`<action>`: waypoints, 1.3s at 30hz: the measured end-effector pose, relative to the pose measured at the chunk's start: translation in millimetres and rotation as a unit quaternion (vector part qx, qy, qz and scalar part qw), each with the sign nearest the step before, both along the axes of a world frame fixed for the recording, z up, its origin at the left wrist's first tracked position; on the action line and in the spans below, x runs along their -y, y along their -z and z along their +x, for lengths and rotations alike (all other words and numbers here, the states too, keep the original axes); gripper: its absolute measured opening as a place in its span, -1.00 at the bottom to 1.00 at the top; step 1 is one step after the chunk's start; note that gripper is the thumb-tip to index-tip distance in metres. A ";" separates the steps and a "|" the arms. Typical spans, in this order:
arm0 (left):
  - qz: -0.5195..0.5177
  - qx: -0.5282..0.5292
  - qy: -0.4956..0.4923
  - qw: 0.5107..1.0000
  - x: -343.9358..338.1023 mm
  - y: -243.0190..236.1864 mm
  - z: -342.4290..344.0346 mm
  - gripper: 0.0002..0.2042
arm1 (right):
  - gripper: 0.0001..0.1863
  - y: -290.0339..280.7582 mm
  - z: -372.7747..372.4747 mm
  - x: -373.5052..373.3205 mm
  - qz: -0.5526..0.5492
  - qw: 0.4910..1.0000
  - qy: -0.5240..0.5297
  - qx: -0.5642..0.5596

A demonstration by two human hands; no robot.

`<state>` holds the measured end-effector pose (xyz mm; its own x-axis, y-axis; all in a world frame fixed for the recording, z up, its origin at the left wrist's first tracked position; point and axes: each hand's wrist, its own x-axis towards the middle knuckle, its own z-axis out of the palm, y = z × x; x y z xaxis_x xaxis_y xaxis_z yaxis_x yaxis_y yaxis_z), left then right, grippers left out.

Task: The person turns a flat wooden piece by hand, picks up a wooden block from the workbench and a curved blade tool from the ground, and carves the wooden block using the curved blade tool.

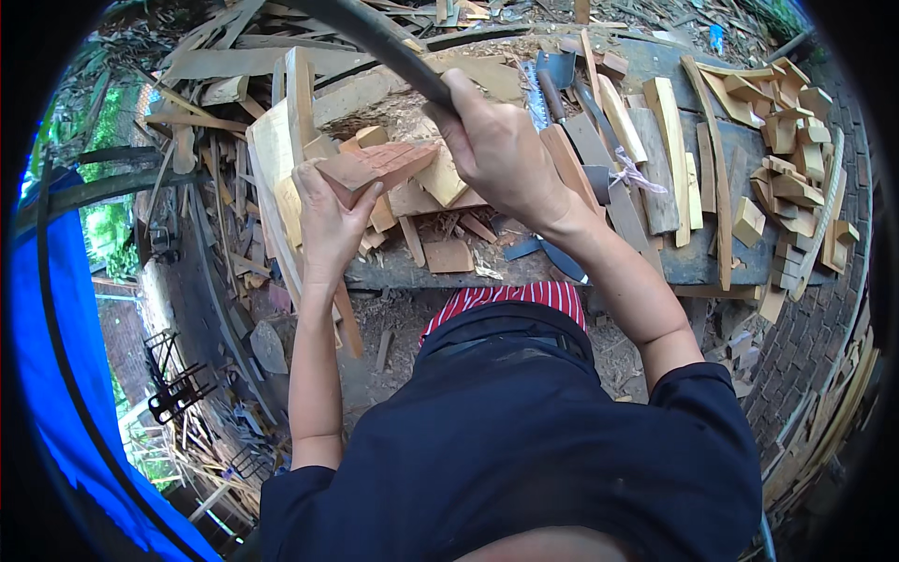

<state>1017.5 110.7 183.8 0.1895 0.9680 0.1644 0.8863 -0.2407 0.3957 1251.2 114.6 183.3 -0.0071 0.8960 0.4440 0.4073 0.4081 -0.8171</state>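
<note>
My left hand (330, 220) is closed round the near end of a reddish wood block (382, 167). The block tapers at its far end and lies tilted over pale wood pieces on the worktable (379, 272). In my right fist (506, 155) is a long dark tool (384, 47), raised and slanting toward the top left. Its far end leaves the picture, so its exact kind does not show. Below the block, a squarish wood offcut (449, 256) rests near the table's front edge.
Hand tools with dark blades, including a broad blade (558, 70), lie right of my right hand beside wooden strips (670, 155). Many small cut blocks (791, 140) crowd the table's right end. Scrap wood (225, 187) is heaped at left, near a blue tarp (56, 356).
</note>
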 end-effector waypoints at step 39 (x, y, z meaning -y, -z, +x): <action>-0.015 -0.016 0.004 1.000 0.8 -7.8 28.5 -0.35 | -0.77 107.3 -0.3 19.7 -0.281 0.938 -0.097 0.179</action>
<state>1046.0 109.8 191.6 0.2018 0.9710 0.1280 0.8969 -0.2357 0.3741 1251.0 94.8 76.0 -0.2521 0.9544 -0.1599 0.6591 0.0484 -0.7505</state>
